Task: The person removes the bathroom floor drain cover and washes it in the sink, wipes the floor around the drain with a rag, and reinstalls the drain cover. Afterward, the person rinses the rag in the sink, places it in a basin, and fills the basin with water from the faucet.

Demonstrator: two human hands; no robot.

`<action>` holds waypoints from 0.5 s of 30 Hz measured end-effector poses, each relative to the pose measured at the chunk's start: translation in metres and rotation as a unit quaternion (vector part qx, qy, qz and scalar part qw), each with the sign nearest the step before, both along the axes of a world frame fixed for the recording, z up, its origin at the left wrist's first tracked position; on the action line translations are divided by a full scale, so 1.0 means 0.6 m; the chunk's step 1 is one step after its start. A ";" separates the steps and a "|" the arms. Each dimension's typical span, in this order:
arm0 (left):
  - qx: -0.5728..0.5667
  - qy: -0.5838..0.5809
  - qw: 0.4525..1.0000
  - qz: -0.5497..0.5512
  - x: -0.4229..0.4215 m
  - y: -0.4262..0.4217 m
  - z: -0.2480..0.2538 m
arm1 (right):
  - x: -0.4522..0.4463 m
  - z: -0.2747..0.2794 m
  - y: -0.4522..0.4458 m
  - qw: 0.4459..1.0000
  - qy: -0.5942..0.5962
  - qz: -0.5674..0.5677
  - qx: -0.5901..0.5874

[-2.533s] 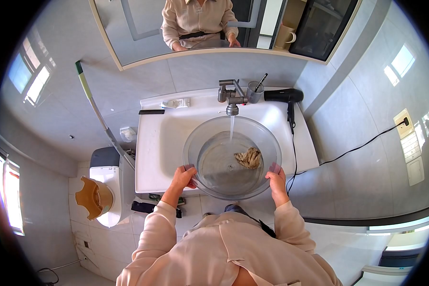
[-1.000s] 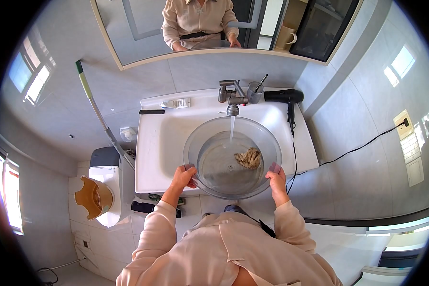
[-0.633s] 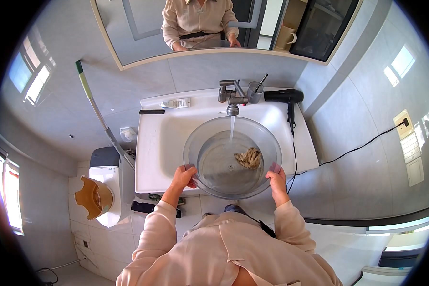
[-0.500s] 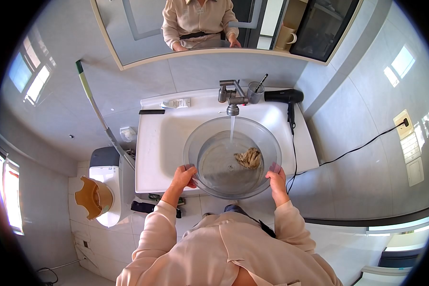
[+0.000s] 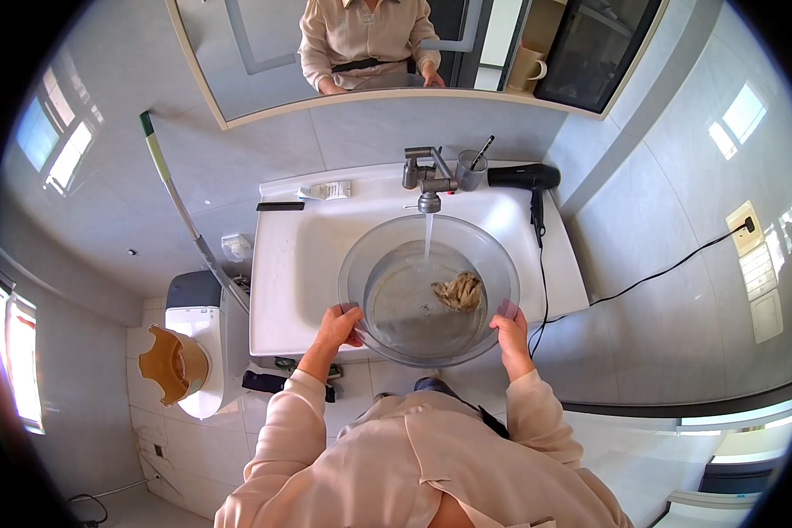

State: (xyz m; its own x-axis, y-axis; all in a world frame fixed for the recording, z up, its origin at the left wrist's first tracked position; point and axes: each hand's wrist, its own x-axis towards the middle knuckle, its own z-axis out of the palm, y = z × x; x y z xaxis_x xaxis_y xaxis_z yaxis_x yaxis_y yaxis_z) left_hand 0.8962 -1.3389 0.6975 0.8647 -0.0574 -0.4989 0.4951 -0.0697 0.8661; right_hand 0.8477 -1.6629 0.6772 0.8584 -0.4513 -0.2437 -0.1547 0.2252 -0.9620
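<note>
A large clear basin (image 5: pixel 387 330) rests over the white sink (image 5: pixel 277 255), its front rim reaching past the sink's near edge. Water runs into it from the grey metal faucet (image 5: pixel 429 201). A crumpled beige-brown cloth (image 5: pixel 458 292) lies in the basin, right of its middle. My left hand (image 5: pixel 338 327) grips the basin's rim at the lower left, thumb over the edge. My right hand (image 5: pixel 510 332) holds the rim at the lower right, fingers showing through the clear wall.
Behind the basin are a cup with a toothbrush (image 5: pixel 471 172), a black hair dryer (image 5: pixel 526 178) with its cord, a white tube (image 5: pixel 326 191) and a black comb (image 5: pixel 280 207). At left stand a long-handled pole (image 5: pixel 180 207) and an orange-brown bin (image 5: pixel 174 365). A mirror hangs above.
</note>
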 end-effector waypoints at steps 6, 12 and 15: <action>-0.001 0.003 1.000 0.006 0.000 -0.002 0.001 | 0.000 0.010 0.003 1.000 -0.004 0.003 0.006; -0.004 0.000 1.000 0.006 0.000 0.000 -0.004 | -0.001 0.014 0.006 1.000 -0.007 -0.002 0.012; -0.001 0.002 1.000 0.003 0.000 -0.001 0.000 | 0.000 0.005 0.000 1.000 -0.008 0.002 0.011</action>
